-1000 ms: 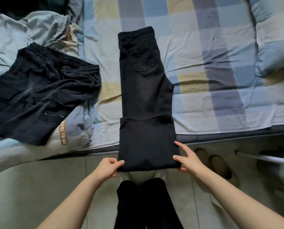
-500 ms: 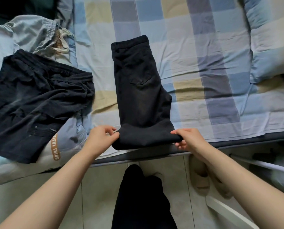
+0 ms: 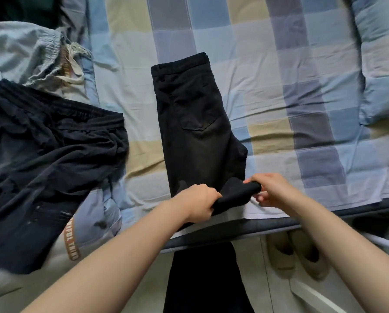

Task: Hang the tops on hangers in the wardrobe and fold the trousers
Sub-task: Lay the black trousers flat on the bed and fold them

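Near the bed's [image 3: 279, 224] front edge, the left hand [image 3: 198, 203] and right hand [image 3: 271, 188] each grip one side of the black trousers' [image 3: 198, 123] rolled lower end.

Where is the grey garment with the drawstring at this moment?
In the head view the grey garment with the drawstring lies at the upper left of the bed, just beyond the crumpled dark trousers, which seem to overlap its near edge.

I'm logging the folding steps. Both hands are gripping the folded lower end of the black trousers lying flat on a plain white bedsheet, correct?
Not quite: the head view shows the bedsheet is checked in blue, grey and beige, not plain white. The rest holds: left hand and right hand grip the folded lower end of the black trousers.
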### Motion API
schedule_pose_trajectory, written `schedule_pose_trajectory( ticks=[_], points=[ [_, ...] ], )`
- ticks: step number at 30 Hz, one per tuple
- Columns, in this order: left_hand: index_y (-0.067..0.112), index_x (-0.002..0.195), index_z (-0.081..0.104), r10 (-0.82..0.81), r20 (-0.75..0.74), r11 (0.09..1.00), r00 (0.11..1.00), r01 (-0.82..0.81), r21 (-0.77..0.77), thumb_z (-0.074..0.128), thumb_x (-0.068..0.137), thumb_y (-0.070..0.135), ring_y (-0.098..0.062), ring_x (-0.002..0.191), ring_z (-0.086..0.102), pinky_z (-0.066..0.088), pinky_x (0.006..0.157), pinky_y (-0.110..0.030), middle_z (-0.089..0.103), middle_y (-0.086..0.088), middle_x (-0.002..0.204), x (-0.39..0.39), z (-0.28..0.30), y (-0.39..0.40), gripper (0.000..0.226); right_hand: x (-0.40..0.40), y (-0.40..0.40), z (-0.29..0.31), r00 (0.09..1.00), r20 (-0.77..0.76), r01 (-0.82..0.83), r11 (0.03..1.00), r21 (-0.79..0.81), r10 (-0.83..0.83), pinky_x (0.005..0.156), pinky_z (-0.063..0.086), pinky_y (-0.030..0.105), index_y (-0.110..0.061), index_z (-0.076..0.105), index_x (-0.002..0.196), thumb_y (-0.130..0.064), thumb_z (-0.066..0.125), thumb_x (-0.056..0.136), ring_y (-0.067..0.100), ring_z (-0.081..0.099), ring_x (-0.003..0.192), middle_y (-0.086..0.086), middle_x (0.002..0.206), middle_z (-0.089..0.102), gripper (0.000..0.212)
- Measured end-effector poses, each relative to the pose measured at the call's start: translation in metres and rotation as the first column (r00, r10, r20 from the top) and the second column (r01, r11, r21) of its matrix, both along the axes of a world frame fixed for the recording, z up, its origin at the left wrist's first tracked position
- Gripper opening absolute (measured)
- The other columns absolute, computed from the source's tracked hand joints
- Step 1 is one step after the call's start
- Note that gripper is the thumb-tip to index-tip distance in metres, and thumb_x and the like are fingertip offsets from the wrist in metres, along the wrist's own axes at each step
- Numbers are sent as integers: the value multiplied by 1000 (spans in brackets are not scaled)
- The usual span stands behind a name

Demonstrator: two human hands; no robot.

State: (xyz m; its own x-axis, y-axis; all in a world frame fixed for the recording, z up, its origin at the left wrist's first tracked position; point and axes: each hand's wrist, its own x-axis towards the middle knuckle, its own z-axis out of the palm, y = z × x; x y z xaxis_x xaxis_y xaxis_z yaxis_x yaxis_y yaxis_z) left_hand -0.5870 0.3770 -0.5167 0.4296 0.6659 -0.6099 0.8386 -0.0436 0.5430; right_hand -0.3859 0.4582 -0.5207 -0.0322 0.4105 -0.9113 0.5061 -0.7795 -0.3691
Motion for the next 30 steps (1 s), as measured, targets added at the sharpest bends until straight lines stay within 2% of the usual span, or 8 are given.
schedule_pose_trajectory(
  ticks=[3, 5, 10, 12, 16, 22, 26, 30],
  points=[
    [20, 88, 63, -5, 164, 986, 986, 32, -161, 61, 84, 16, -26, 93, 61, 37, 70, -27, 68, -6, 92, 5, 2, 2, 7, 14, 20, -11, 946, 160, -310, 929, 205, 280, 55, 38, 23, -16, 70, 88, -33, 56, 89, 21, 52, 62, 4, 65, 52, 22],
    [25, 85, 63, -16, 243, 967, 970, 76, -242, 65, 83, 17, -17, 82, 57, 36, 69, -24, 61, 2, 82, 9, 2, -1, 8, 14, 26, -22, 907, 36, -416, 880, 231, 419, 63, 42, 7, -26, 74, 94, -35, 53, 94, -2, 62, 90, -13, 86, 66, 22],
    [28, 78, 58, 73, 204, 943, 976, 0, -333, 68, 85, 24, -13, 77, 53, 37, 68, -24, 55, 10, 72, 3, -18, 10, 13, 1, 17, -65, 737, -175, -676, 711, -194, 653, 105, 38, 28, -16, 69, 115, -49, 38, 99, 11, 58, 113, 2, 118, 67, 49],
    [27, 75, 61, 175, 162, 930, 971, -109, -352, 69, 85, 30, -11, 75, 56, 38, 66, -23, 58, 11, 70, -10, -30, 21, 13, 8, 16, -80, 793, -162, -607, 734, -306, 588, 106, 38, 42, -7, 62, 121, -39, 35, 102, 29, 60, 105, 21, 111, 64, 46],
    [40, 59, 58, 328, 128, 900, 936, -269, -342, 68, 84, 40, 3, 60, 55, 41, 61, -22, 57, 18, 57, -24, -52, 42, 27, 25, 28, -98, 799, -183, -595, 713, -370, 572, 86, 52, 45, -11, 60, 99, -23, 34, 99, 25, 56, 79, 10, 83, 57, 29],
    [45, 68, 58, 299, 130, 906, 945, -239, -351, 67, 83, 43, 7, 69, 59, 41, 61, -18, 62, 22, 67, -14, -76, 38, 18, 17, 82, -140, 970, 220, -153, 963, 221, 103, 84, 53, 41, -7, 59, 110, -24, 60, 90, 24, 61, 81, 9, 97, 61, 26],
    [37, 78, 59, 288, 118, 918, 950, -239, -317, 67, 86, 40, -5, 79, 62, 47, 68, -24, 67, 12, 80, -15, -86, 33, 11, 1, 115, -162, 991, 129, -45, 985, 166, 24, 95, 51, 41, -3, 43, 136, -31, 68, 86, 20, 58, 95, 11, 117, 57, 63],
    [39, 72, 57, 314, 127, 912, 941, -262, -317, 68, 87, 39, -7, 80, 63, 51, 76, -31, 66, 12, 79, -25, -92, 34, 18, -15, 118, -178, 996, 13, -86, 990, 115, 85, 81, 55, 38, -11, 52, 112, -26, 72, 84, 20, 62, 91, 8, 107, 62, 38]
  ],
)
